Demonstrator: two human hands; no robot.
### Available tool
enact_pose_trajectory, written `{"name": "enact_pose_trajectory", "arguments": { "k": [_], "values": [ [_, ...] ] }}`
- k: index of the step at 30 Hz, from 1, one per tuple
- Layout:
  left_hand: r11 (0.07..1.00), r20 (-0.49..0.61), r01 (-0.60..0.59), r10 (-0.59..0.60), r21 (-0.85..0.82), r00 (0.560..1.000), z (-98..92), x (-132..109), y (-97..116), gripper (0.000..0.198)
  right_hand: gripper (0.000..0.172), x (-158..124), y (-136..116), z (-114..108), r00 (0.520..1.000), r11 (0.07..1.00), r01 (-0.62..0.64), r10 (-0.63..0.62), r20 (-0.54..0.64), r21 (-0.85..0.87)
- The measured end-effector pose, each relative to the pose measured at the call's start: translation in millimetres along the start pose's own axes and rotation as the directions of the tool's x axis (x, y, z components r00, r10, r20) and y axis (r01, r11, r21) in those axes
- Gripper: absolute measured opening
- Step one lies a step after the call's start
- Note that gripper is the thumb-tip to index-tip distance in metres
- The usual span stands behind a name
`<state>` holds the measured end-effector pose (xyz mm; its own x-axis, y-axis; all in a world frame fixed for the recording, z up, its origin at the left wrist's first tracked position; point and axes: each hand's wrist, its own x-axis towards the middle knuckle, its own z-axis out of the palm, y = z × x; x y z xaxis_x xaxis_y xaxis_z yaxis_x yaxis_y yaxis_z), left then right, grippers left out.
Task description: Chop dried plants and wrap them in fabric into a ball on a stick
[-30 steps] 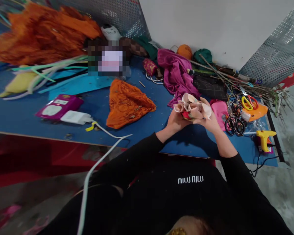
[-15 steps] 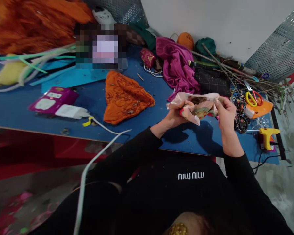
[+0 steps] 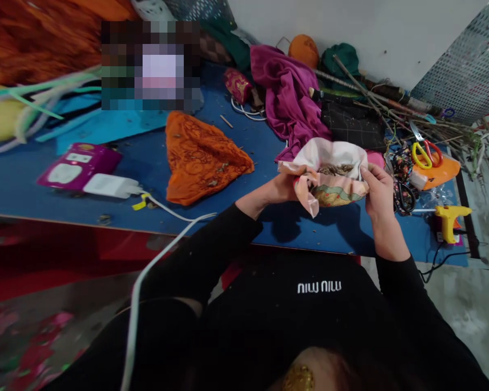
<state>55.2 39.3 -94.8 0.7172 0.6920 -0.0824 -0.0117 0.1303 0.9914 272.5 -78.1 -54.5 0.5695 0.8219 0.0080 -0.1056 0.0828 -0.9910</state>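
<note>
Between my two hands, just above the blue table, I hold up a printed cloth (image 3: pixel 336 195) in pink, white and green. It hangs as an open pouch with brown, dry-looking bits (image 3: pixel 334 170) inside. My left hand (image 3: pixel 283 189) grips its left side, the fingers partly hidden behind the fabric. At the right edge, my right hand (image 3: pixel 378 187) pinches the rim between thumb and fingers. An orange patterned cloth (image 3: pixel 204 157) with small bits on it lies to the left of my left hand.
A purple power box (image 3: pixel 79 165) with a white plug and cable sits at left on the blue table (image 3: pixel 146 157). Magenta cloth (image 3: pixel 285 98) and dry sticks (image 3: pixel 436 127) lie behind. Scissors (image 3: pixel 426 153) and a yellow glue gun (image 3: pixel 450 220) are at right.
The printed cloth has been spread wider, so more of its white inner side and the brown bits show. The whole view has shifted slightly.
</note>
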Motion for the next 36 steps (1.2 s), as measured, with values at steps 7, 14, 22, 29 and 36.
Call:
{"name": "enact_pose_trajectory", "arguments": {
  "k": [7,14,22,29,36],
  "values": [
    [0.971,-0.031,-0.115,0.124,0.21,0.992,-25.6,-45.2,20.4,0.084,0.025,-13.4,-1.1,5.3,1.0,1.0,0.013,-0.013,-0.028,0.013],
    [0.552,-0.276,-0.4,0.777,0.732,0.567,11.6,-74.5,48.6,0.032,0.022,-22.3,1.8,8.2,0.997,0.997,0.074,-0.074,-0.014,0.023],
    [0.158,0.126,-0.373,0.763,0.914,0.634,25.8,-60.8,39.0,0.006,0.023,-23.4,6.2,3.8,0.996,0.995,0.08,-0.078,-0.046,0.053],
    [-0.036,0.277,-0.414,0.795,0.91,0.539,19.1,-63.5,24.2,0.012,0.025,-28.4,6.9,-5.0,0.999,0.999,0.033,-0.033,-0.034,0.007],
    [0.048,0.31,-0.498,0.73,0.866,0.609,23.8,-52.1,24.1,0.014,0.026,-32.8,5.2,-9.3,1.0,1.0,-0.01,0.01,0.005,0.025]
  ]
}}
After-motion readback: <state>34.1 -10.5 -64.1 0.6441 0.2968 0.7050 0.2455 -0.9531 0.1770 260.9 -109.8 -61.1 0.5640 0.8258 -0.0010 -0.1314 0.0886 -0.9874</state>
